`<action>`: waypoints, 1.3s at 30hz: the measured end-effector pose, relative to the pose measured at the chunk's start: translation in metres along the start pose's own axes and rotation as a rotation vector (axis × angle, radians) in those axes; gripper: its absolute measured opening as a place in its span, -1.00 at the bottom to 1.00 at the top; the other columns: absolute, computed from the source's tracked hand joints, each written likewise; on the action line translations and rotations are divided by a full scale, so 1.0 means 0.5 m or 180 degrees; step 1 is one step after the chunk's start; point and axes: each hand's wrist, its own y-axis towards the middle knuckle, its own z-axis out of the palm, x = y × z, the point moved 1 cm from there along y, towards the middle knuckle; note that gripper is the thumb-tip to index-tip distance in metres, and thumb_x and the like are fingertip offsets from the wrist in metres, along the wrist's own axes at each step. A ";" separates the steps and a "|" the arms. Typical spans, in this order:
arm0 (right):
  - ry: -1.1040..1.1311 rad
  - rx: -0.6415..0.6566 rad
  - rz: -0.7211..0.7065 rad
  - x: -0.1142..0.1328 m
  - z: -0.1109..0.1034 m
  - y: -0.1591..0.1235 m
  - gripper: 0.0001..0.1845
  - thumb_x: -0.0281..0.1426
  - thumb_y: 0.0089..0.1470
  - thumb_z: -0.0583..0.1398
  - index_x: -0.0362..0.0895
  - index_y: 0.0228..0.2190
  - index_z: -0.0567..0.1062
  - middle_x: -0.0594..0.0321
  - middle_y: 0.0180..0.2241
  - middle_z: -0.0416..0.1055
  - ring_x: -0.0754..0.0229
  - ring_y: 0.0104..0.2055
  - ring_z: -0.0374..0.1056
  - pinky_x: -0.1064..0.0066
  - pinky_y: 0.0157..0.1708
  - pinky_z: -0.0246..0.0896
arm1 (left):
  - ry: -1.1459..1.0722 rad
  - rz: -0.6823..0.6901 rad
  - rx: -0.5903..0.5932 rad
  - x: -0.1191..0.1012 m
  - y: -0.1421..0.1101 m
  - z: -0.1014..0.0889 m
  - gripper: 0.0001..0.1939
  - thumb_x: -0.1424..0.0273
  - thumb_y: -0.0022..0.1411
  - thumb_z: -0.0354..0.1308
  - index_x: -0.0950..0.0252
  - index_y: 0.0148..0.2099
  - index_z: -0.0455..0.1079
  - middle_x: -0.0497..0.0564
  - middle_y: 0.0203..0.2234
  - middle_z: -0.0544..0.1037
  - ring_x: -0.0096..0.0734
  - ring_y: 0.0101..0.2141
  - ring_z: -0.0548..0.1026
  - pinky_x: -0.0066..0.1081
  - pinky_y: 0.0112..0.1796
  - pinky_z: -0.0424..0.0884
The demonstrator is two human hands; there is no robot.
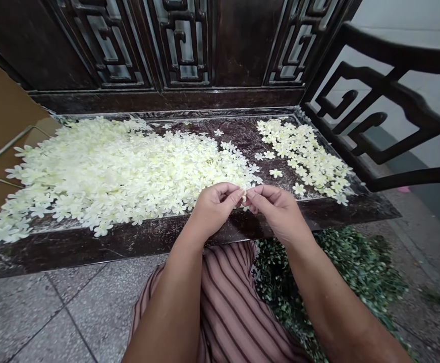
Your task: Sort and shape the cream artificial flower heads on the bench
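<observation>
My left hand (220, 204) and my right hand (269, 204) meet above the front edge of a dark wooden bench (167, 229). Both are closed in a pinch on one small white flower (243, 197), mostly covered by my fingertips. Beyond and left of my hands spreads a large heap of pale cream flowers (129, 171), artificial by their look. A smaller group of the same flowers (307, 156) lies to the right. Between the two, a few single flowers (275, 173) rest on the wood.
A carved lattice back (184, 50) rises behind the bench, with a curved armrest (390, 101) at the right. Brown cardboard (8, 126) and a bent metal frame (6, 147) stand at the left. Green artificial foliage (356, 272) lies on the floor beside my striped clothing (238, 307).
</observation>
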 end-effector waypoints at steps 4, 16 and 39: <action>0.0017 0.0204 0.0247 -0.001 -0.005 0.006 -0.75 -0.23 -0.11 0.24 -0.17 -0.60 0.48 0.29 -0.61 0.41 0.38 -0.59 0.20 0.51 -0.56 0.12 | 0.0189 -0.0054 0.0085 0.003 -0.001 -0.004 -0.87 0.36 0.08 0.10 0.32 -0.43 0.36 -0.07 -0.55 0.43 -0.54 -0.49 0.36 -0.46 -0.40 0.30; 0.0114 0.0236 0.0628 -0.005 -0.004 0.014 -0.82 -0.32 -0.21 0.26 -0.16 -0.68 0.44 0.33 -0.67 0.39 0.42 -0.65 0.16 0.52 -0.61 0.10 | 0.0704 -0.0021 0.0091 0.001 -0.004 -0.006 -0.87 0.38 0.08 0.08 0.32 -0.43 0.39 -0.04 -0.55 0.46 -0.54 -0.51 0.35 -0.48 -0.45 0.27; -0.1740 -0.0186 -0.0109 -0.007 -0.002 0.004 -0.90 -0.39 -0.12 0.12 -0.13 -0.58 0.39 0.33 -0.62 0.31 0.31 -0.57 0.18 0.46 -0.57 0.02 | 0.1676 0.0763 0.0040 0.008 -0.001 -0.001 -0.82 0.51 0.12 0.05 0.26 -0.34 0.49 0.02 -0.41 0.55 -0.41 -0.36 0.48 -0.41 -0.29 0.38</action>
